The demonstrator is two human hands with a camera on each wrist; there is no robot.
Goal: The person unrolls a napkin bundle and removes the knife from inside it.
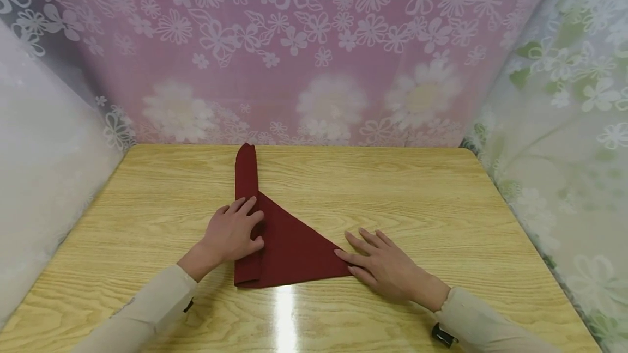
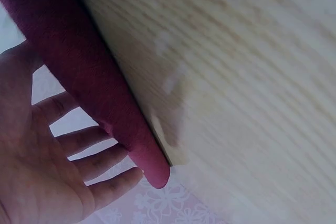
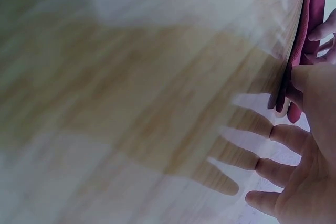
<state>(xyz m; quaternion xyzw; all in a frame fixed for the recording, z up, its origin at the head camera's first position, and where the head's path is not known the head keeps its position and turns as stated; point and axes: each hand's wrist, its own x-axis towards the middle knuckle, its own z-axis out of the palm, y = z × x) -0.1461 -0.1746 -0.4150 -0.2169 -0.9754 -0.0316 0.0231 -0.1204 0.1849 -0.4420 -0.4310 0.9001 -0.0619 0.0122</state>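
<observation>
A dark red cloth lies on the table, its right part a flat triangle tapering to a corner. Along its left side runs a long folded or rolled band that reaches to the table's far edge. My left hand rests on the middle of this band with its fingers spread and slightly bent. In the left wrist view, the fingertips touch the band. My right hand presses the triangle's right corner with thumb and index finger, the other fingers stretched out over the wood.
The wooden table bears a bright light reflection in front of the cloth. A pink flowered curtain hangs behind it, with pale sheets at the left and right sides. A dark strap piece hangs under the right sleeve.
</observation>
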